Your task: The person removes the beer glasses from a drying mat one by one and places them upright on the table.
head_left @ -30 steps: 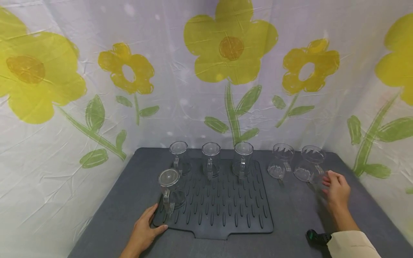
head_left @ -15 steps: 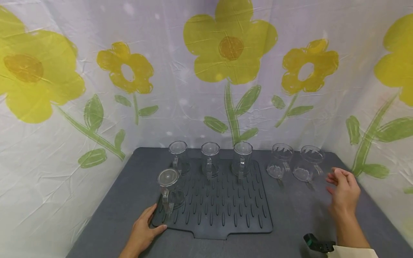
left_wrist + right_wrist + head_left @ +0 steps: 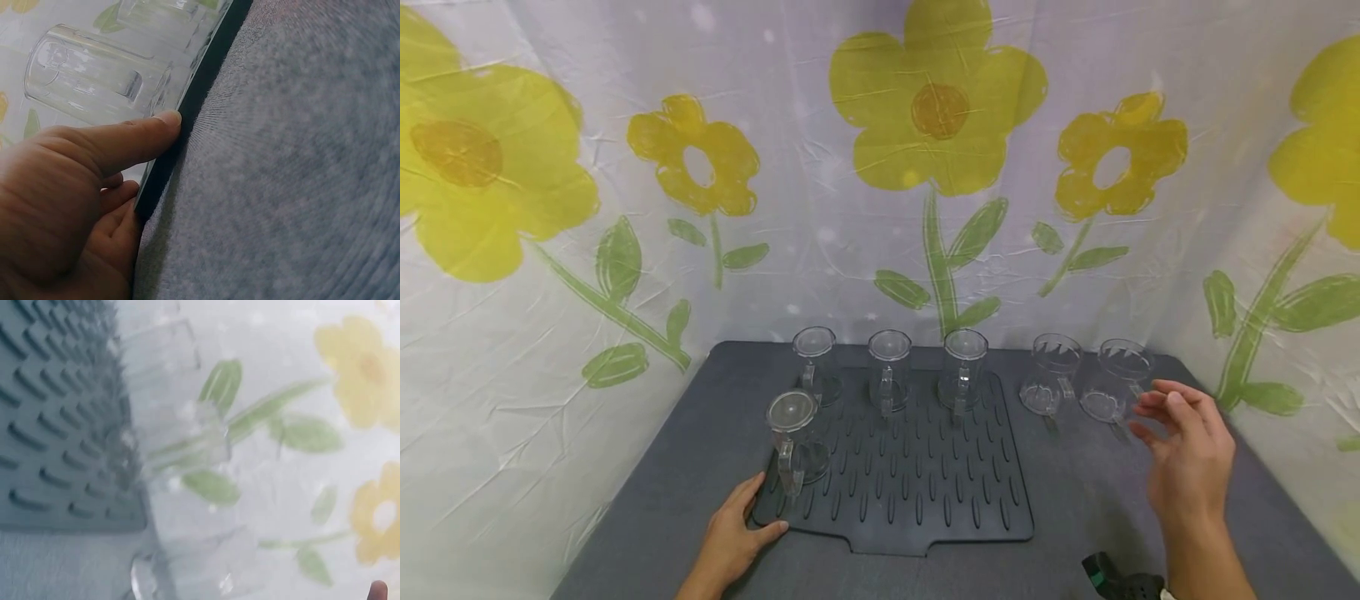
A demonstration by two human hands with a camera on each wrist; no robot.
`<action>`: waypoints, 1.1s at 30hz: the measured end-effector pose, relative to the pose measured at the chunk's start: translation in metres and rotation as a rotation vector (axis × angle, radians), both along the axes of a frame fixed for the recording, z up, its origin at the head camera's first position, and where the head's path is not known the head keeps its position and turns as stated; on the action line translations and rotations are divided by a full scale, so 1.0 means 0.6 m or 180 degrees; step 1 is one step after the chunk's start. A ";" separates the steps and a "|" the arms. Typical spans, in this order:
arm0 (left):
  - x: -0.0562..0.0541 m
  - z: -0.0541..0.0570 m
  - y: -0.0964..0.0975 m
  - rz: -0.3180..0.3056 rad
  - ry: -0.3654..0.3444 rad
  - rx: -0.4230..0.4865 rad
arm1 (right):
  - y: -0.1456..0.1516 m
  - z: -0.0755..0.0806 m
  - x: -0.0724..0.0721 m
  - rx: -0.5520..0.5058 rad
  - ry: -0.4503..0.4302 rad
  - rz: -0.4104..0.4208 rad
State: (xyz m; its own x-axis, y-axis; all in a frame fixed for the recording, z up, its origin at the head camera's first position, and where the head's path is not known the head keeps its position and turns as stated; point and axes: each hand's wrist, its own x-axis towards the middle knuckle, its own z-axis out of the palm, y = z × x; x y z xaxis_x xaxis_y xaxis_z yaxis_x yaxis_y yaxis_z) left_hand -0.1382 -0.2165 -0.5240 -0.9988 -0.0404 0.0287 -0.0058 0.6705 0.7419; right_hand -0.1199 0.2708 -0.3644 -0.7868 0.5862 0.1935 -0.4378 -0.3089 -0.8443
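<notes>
My left hand point(image 3: 728, 533) holds the near left corner of a dark ridged drying mat point(image 3: 910, 492), its thumb at the front edge and fingers along the left side. Close beside the thumb, a clear glass mug point(image 3: 797, 442) stands upside down on the mat; the left wrist view shows the thumb point(image 3: 147, 137) on the mat's edge. My right hand point(image 3: 1193, 454) is raised at the far right with fingers loosely bent. Its fingertips overlap the handle of an upright glass mug point(image 3: 1112, 379). The right wrist view shows only one fingertip point(image 3: 377, 591) and is blurred.
Three more inverted glass mugs stand along the mat's back edge: left point(image 3: 817, 367), middle point(image 3: 890, 371) and right point(image 3: 965, 367). Another upright mug point(image 3: 1049, 375) is between the mat and the rightmost mug. A flowered curtain point(image 3: 820, 250) rises behind the grey table point(image 3: 662, 475).
My right hand first drew back to the right from the rightmost mug's handle, then came left again to it, turning somewhat. The left hand, mat and mugs stay put.
</notes>
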 end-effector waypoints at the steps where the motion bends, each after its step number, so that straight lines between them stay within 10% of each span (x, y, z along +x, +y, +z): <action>1: 0.000 0.000 0.000 0.0003 0.0000 0.0007 | -0.006 0.004 0.004 -0.0001 0.0083 0.0069; 21: 0.001 0.005 0.000 0.0001 0.0000 -0.0092 | -0.116 0.019 0.014 0.0276 0.1050 0.0966; 33: 0.000 -0.001 -0.002 -0.0008 0.0037 -0.0050 | -0.197 -0.002 -0.007 0.0824 0.1073 0.1235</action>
